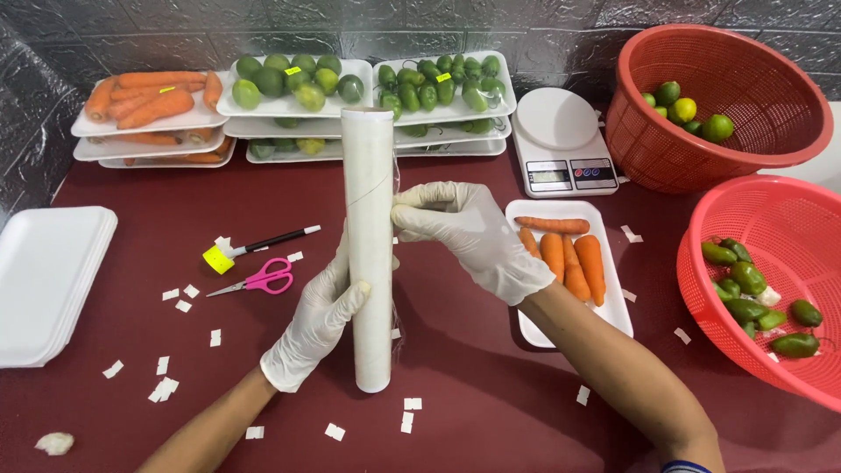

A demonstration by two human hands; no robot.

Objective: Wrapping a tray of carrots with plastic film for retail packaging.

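Note:
A long white roll of cling film points away from me above the dark red table. My left hand, in a white glove, grips the roll near its lower half. My right hand, also gloved, pinches the loose clear film edge at the roll's right side. Just right of the hands lies a white foam tray holding several carrots.
Stacked trays of carrots, limes and green peppers line the back. A white kitchen scale, two red baskets, empty foam trays, pink scissors, a pen and scattered paper bits lie around.

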